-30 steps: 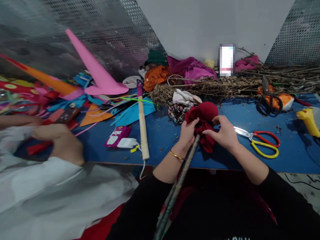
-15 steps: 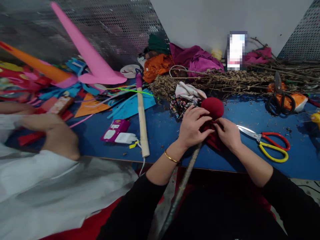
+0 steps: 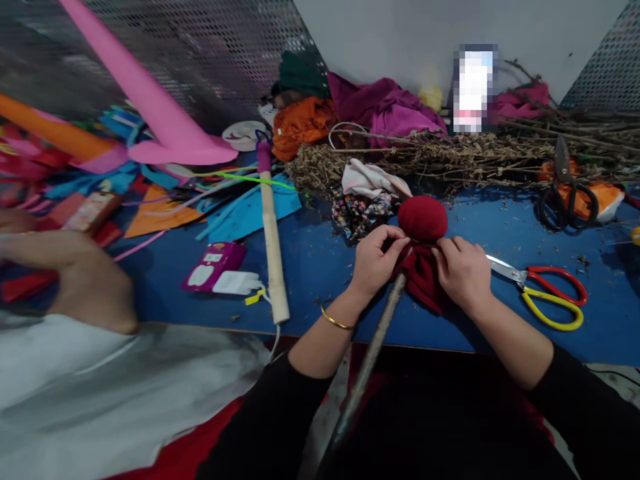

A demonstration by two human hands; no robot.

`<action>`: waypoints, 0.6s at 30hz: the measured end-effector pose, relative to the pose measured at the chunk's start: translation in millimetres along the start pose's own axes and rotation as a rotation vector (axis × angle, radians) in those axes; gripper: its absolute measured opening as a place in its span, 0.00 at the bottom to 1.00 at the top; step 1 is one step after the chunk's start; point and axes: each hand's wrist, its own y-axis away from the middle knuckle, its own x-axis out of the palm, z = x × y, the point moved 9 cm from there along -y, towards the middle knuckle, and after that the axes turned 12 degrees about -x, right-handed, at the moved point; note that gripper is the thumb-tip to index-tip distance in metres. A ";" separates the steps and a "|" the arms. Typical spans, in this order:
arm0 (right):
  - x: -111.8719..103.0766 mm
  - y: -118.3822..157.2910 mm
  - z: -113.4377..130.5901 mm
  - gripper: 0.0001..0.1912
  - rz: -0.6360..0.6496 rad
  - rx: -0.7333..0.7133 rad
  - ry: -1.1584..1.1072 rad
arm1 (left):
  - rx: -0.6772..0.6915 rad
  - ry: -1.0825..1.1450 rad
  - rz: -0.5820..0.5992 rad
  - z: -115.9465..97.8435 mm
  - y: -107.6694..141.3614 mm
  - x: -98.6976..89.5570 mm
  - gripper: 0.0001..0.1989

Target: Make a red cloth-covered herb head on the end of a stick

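Observation:
A round ball of dark red cloth (image 3: 423,218) tops a long grey-brown stick (image 3: 374,353), which slants down over the table edge. Loose folds of the same cloth (image 3: 425,277) hang below the ball. On the left of its gathered neck, my left hand (image 3: 376,257) pinches with thumb and forefinger; what lies in the pinch is too small to name. My right hand (image 3: 463,270) has its fingers closed on the cloth at the right of the neck. Red-and-yellow-handled scissors (image 3: 520,275) lie just right of my right hand.
Patterned cloth (image 3: 363,212) and dried twigs (image 3: 440,157) lie behind the ball. A bamboo stick (image 3: 273,253) and a purple power socket (image 3: 213,267) are to the left. Black scissors (image 3: 565,187) rest at the right. Another person's hand (image 3: 90,280) is at far left.
My left hand has drawn back from over the ball's lower side, its spread fingers now in a pinch. More of the neck and hanging cloth shows. The view has shifted slightly.

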 end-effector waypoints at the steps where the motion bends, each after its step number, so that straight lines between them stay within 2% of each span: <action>1: -5.7 -0.1 8.3 0.16 -0.045 -0.073 0.037 | 0.005 -0.001 -0.002 -0.2 0.4 0.5 0.06; 4: -12.2 -0.2 30.6 0.19 -0.112 -0.280 0.060 | 0.042 0.000 0.003 -3.2 1.8 3.1 0.06; 8: -0.8 -4.4 37.9 0.16 -0.036 -0.388 0.158 | 0.056 0.003 -0.006 -6.0 2.4 3.8 0.06; 11: 6.0 -7.8 36.4 0.17 0.018 -0.409 0.218 | 0.069 0.007 0.012 -8.1 3.2 3.4 0.05; 14: 5.8 -9.7 36.9 0.16 0.015 -0.408 0.206 | 0.151 -0.002 0.072 -13.8 6.6 5.0 0.04; 16: 1.3 -10.7 32.8 0.15 -0.034 -0.336 0.157 | 0.174 -0.006 0.088 -13.8 7.9 5.0 0.05; 18: -5.1 -9.8 25.1 0.15 -0.112 -0.226 0.063 | 0.139 0.004 0.076 -9.2 6.7 4.0 0.02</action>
